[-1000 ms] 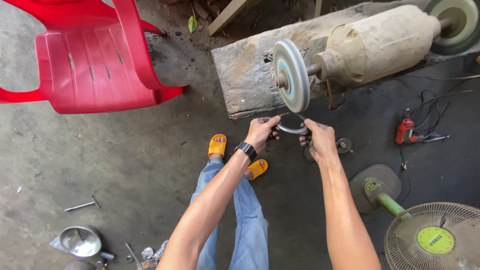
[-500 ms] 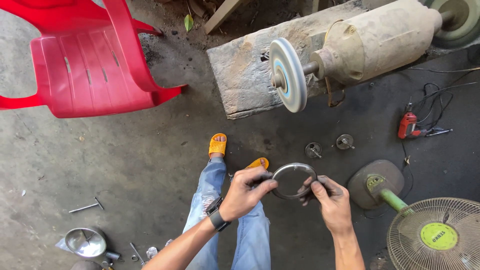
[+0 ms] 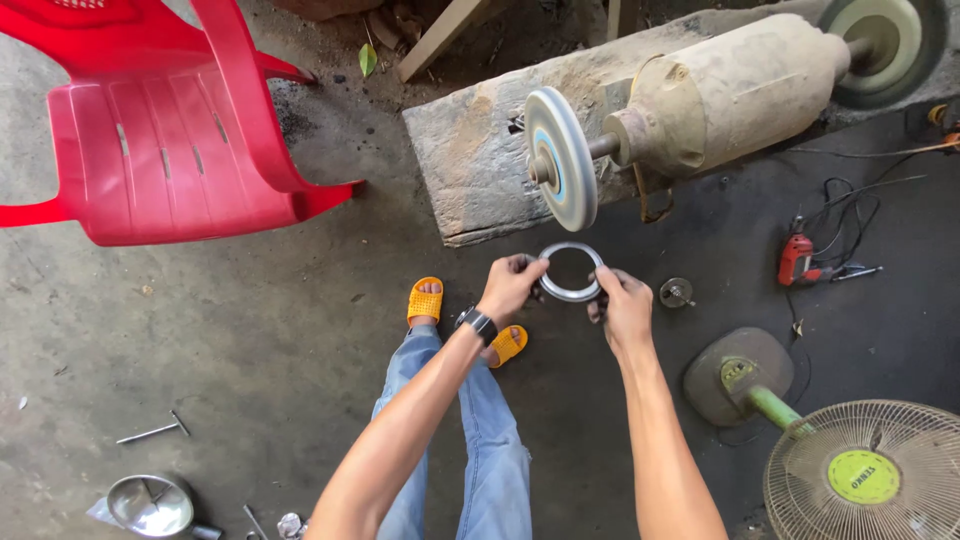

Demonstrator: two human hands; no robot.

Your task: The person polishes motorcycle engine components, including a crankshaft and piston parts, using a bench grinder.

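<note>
I hold a thin grey metal ring [image 3: 570,271] between both hands, just below the grey buffing wheel [image 3: 562,171] of a dusty bench motor [image 3: 730,92]. My left hand [image 3: 511,285], with a black watch on the wrist, grips the ring's left side. My right hand [image 3: 624,307] grips its right side. The ring's upper edge sits close under the wheel, and I cannot tell whether they touch. The motor rests on a rough wooden block [image 3: 478,165].
A red plastic chair [image 3: 160,130] stands at the upper left. A floor fan [image 3: 866,472] with a green pole lies at the lower right. A red power tool [image 3: 797,260] with cables, a small round metal part [image 3: 677,292], a metal bowl [image 3: 150,503] and a nail [image 3: 152,432] lie on the concrete.
Both hands pulled the ring down and back from the wheel, then lifted it up under the wheel again. The view has shifted slightly.
</note>
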